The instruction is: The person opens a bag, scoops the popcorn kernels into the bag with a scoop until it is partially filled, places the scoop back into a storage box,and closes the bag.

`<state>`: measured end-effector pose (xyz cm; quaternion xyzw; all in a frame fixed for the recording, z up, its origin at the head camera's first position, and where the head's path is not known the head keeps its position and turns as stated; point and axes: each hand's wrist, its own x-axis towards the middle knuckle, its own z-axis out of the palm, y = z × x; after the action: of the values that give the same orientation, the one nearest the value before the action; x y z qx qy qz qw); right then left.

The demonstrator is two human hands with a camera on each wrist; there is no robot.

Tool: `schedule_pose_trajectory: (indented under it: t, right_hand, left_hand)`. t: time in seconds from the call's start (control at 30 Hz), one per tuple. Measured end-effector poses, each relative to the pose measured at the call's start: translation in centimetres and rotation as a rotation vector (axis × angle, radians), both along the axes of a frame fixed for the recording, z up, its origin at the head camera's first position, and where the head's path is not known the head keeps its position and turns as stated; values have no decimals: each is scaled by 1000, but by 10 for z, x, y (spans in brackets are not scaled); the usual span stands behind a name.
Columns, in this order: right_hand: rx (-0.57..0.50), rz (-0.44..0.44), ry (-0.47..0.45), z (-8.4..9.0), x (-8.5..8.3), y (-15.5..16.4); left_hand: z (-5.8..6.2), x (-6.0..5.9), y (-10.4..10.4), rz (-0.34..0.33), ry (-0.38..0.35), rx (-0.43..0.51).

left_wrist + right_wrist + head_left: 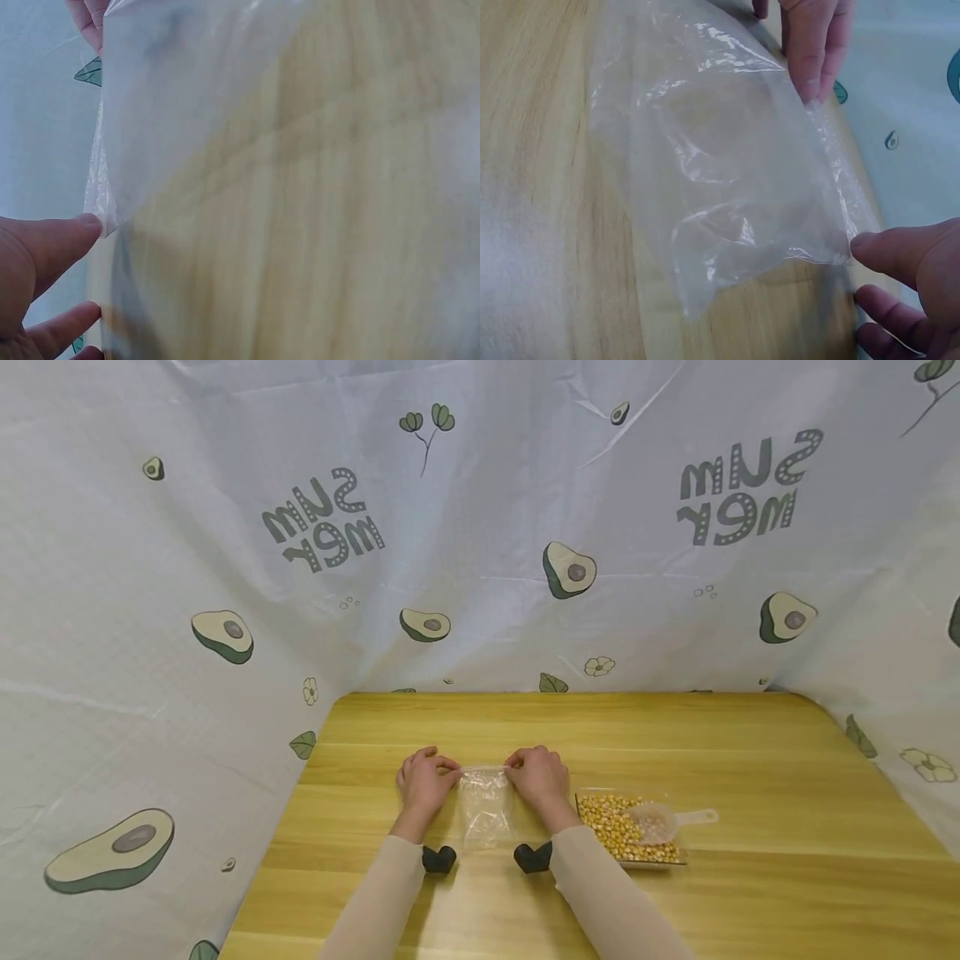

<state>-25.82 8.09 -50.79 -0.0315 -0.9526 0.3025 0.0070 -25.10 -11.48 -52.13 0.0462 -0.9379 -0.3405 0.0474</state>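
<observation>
A clear plastic bag (486, 810) hangs flat between both hands, its top edge stretched between them just over the wooden table. My left hand (426, 783) pinches the bag's upper left corner; in the left wrist view the thumb (64, 240) lies on that corner. The upper right corner is pinched by my right hand (540, 779). In the right wrist view the bag (727, 150) looks wrinkled and shiny, with the right thumb (892, 251) at its edge. No contents show inside it.
Right of the right hand stands a clear tray (633, 865) of yellow corn kernels (607, 827). A translucent scoop (660, 822) lies on the kernels, its handle pointing right past the rim. Behind the wooden table (787, 777) hangs a white avocado-print curtain (480, 527).
</observation>
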Motion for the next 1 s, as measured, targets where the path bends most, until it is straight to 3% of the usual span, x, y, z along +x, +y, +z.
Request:
schedule_pose_trajectory:
  t: [0.23,0.47,0.7,1.0]
  right_hand:
    - [-133,7,-18,5,1,1]
    - [-302,30,-20,15,7,6]
    - [-330,35,17,32,18,9]
    - [-398,54,0,41,32,14]
  left_hand:
    - [7,0,1,-8,23,-31]
    - [24,8,7,-37,104,-36]
    - [41,16,13,-82,195,-35]
    - [54,28,21,-158,213,71]
